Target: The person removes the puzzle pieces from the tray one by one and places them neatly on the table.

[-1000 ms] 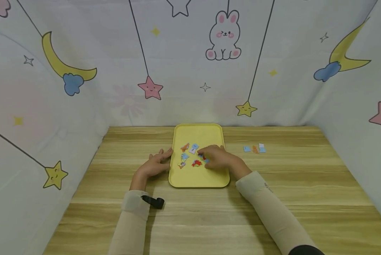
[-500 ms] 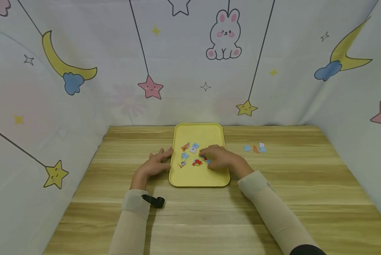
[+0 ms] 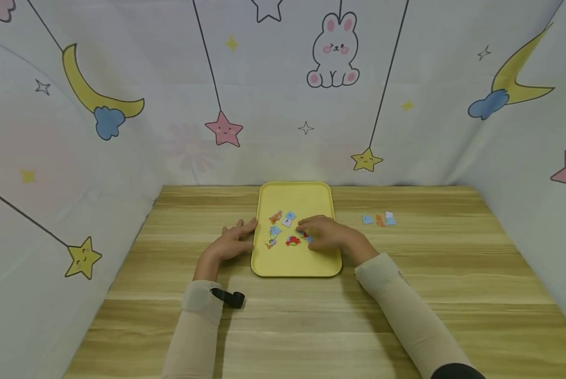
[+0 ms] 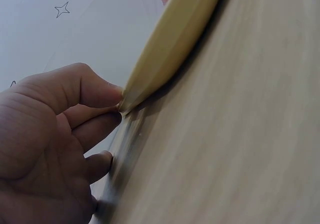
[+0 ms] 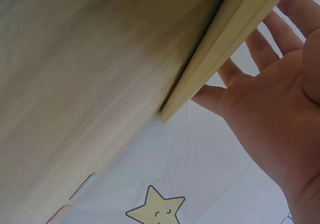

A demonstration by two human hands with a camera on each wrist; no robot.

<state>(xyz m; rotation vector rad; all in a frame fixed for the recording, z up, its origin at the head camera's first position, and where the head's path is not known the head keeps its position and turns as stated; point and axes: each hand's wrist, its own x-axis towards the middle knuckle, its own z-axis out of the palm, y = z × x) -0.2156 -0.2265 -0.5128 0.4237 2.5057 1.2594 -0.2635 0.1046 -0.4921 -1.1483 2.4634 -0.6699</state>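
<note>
A yellow tray lies on the wooden table with several small, colourful picture puzzle pieces in it. My left hand rests at the tray's left side, its thumb and fingertips right at the rim. In the left wrist view the thumb meets the tray's edge. My right hand reaches over the tray from the right. Its index finger and thumb stand apart around a red-and-blue piece, partly covered by the hand. Just left of it lies a red piece. In the right wrist view the fingertips are hidden behind the tray's side.
Orange, blue-and-white and light blue pieces lie farther left in the tray. To its right, a blue piece, an orange piece and a white-and-blue piece lie on the table. A printed curtain stands behind.
My right hand has shifted slightly right over the tray, thumb and index finger still apart beside the red-and-blue piece. The left hand has kept its place at the rim.
</note>
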